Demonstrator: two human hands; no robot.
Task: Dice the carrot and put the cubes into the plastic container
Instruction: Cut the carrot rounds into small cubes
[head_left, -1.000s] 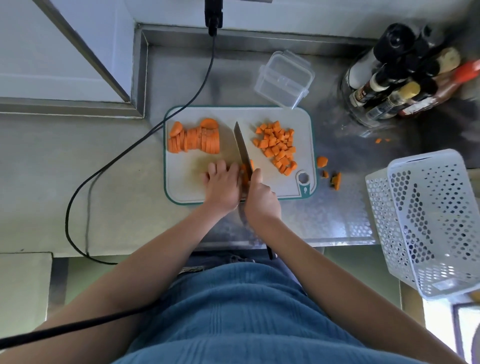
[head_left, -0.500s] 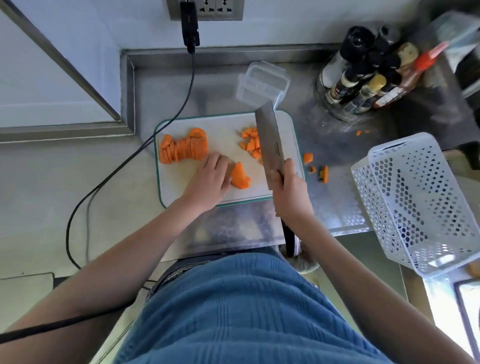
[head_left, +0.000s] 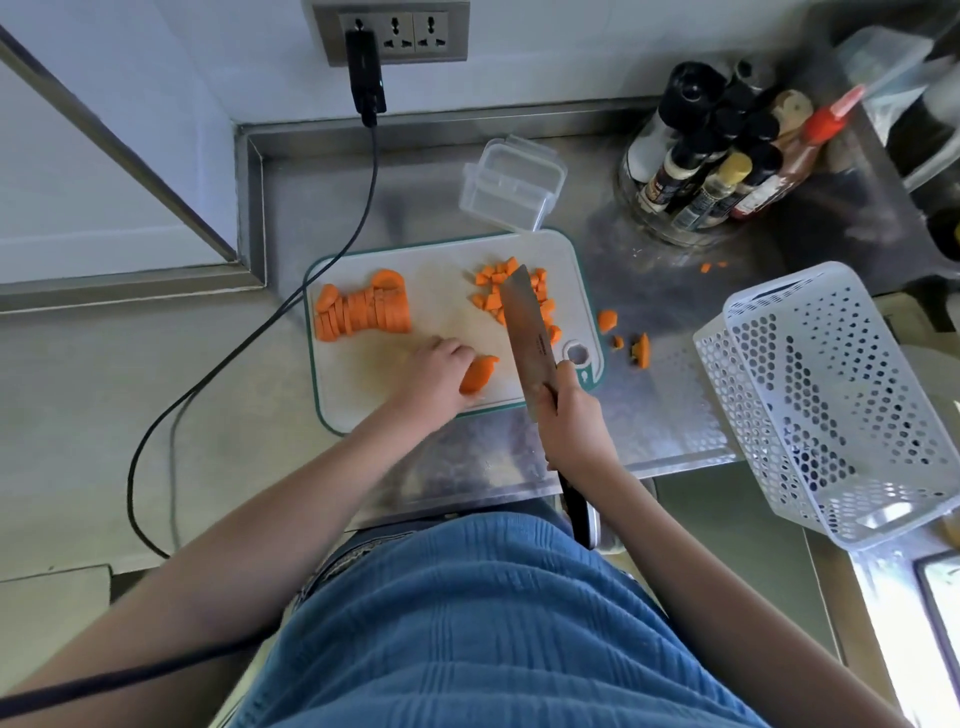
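Note:
On the white cutting board (head_left: 447, 291), my left hand (head_left: 439, 371) holds a small stack of carrot slices (head_left: 478, 373) near the front edge. My right hand (head_left: 569, 415) grips the knife (head_left: 527, 332) by its handle, the blade raised flat over the board and covering part of the pile of carrot cubes (head_left: 511, 291) at the back right. A row of carrot slices (head_left: 363, 309) lies at the board's back left. The clear plastic container (head_left: 511, 182) stands behind the board, with no carrot in it.
Stray carrot bits (head_left: 631, 340) lie on the steel counter right of the board. A white perforated basket (head_left: 836, 400) sits at the right edge. A rack of sauce bottles (head_left: 727, 156) stands at the back right. A black cable (head_left: 291, 312) runs from the wall socket past the board's left side.
The knife has come up off the carrot and now hangs flat to the right over the cubes. My left hand stays on the slice stack. The camera view tilted up.

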